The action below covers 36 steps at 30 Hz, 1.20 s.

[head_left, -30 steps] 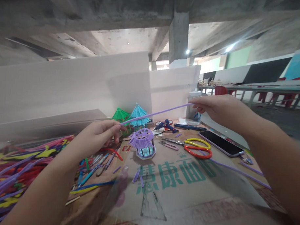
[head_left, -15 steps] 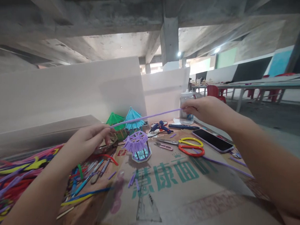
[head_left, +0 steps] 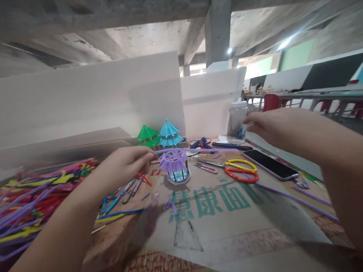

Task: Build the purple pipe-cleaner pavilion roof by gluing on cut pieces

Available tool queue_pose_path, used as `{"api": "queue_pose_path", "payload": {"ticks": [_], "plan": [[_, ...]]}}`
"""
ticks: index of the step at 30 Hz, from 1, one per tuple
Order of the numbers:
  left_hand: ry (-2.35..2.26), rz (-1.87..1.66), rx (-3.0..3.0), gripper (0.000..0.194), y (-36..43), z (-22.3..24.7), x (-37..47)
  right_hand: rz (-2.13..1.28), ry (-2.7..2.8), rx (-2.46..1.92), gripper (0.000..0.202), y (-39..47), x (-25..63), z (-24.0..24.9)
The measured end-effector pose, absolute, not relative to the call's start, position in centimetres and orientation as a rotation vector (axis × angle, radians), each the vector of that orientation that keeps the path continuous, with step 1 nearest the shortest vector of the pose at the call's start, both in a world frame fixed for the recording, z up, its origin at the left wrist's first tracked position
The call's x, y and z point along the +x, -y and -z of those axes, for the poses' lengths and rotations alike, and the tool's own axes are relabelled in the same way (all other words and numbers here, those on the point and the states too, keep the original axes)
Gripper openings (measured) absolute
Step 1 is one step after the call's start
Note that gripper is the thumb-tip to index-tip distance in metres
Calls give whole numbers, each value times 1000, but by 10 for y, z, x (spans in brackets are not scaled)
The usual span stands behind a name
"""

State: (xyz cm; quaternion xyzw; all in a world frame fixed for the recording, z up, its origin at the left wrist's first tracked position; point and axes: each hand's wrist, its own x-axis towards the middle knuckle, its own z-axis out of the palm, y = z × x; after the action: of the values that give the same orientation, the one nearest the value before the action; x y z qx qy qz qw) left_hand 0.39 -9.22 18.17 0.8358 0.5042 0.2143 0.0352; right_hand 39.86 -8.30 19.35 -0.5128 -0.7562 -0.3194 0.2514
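The left hand (head_left: 130,160) is pinching the near end of a fuzzy purple strip (head_left: 205,150) between thumb and fingers, and the strip is reaching rightward past the roof of a small purple model (head_left: 175,162), though whether they are touching cannot be told. The right hand (head_left: 273,124) is hovering beside a clear lidded jar (head_left: 236,123), its fingers loosely bent and apart. Below, scissors (head_left: 220,164) and a phone (head_left: 271,165) are lying right of the model, while green (head_left: 148,135) and blue (head_left: 169,131) roofed models are standing behind it.
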Motion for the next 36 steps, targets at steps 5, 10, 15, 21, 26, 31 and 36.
{"api": "queue_pose_path", "payload": {"ticks": [5,10,15,21,26,31,36], "plan": [[-1348,-601,2561,35,100,-165,42,707,2452,-986,35,115,331,-175],[-1234,-591,2562,35,110,-141,64,438,2661,-910,22,103,285,-134],[-1484,-307,2589,30,103,-131,35,332,2655,-1062,25,81,286,-102],[-1888,174,2480,18,69,-116,-18,170,2724,-854,21,86,287,-50],[-1913,266,2510,21,56,-90,-13,-105,2714,-962,22,85,285,-35],[-1874,198,2534,19,57,-87,-5,-165,2736,-1041,27,82,284,-41],[-1679,-74,2516,17,69,-92,11,-156,2746,-1026,27,84,283,-43]]}}
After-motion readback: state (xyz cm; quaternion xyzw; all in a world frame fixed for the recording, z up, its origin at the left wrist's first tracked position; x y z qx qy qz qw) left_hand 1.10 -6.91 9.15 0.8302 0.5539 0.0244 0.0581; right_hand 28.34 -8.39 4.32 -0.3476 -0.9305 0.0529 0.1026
